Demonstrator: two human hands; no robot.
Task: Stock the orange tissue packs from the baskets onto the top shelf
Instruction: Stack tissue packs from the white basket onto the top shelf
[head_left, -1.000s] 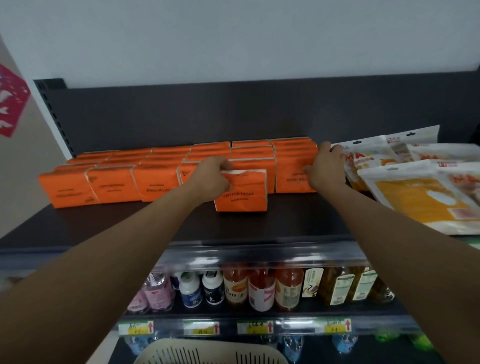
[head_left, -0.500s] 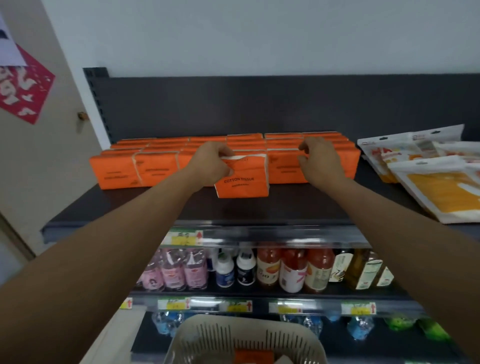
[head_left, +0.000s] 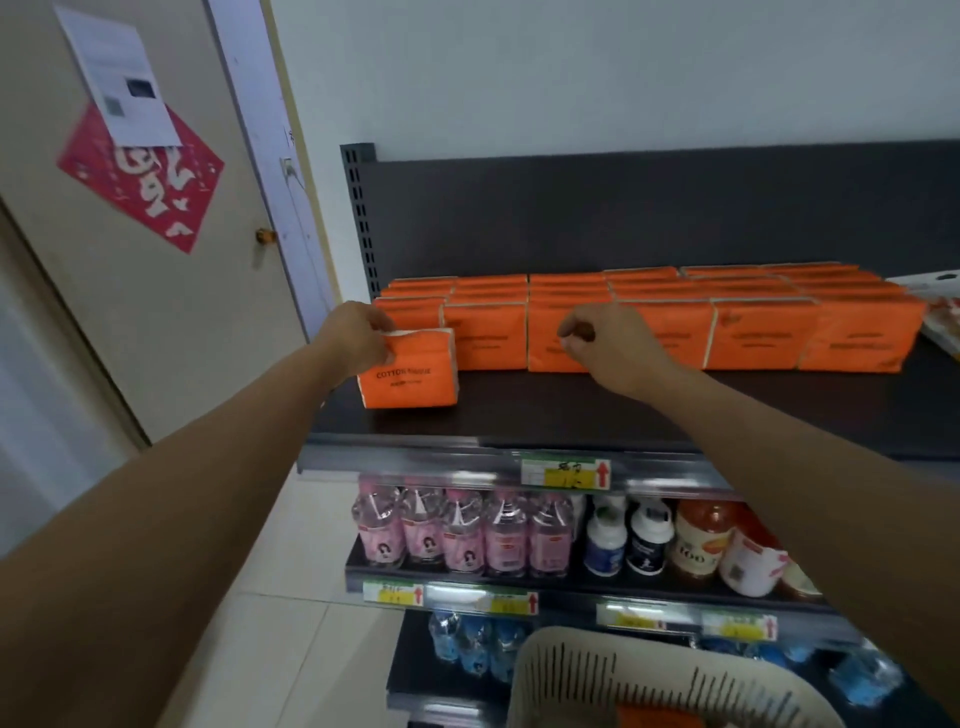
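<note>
Shelf (head_left: 571, 410) dark; left hand (head_left: 358, 338) grips orange pack (head_left: 415, 376); door (head_left: 156, 322) left.

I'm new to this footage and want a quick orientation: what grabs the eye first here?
A block of bright orange tissue packs fills the back of the dark top shelf. The left hand grips one pack out front at the shelf's left end, while the right hand, its fingers curled, is in front of the block.

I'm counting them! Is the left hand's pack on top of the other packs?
No, the left hand grips an orange tissue pack standing on the top shelf before the row.
</note>
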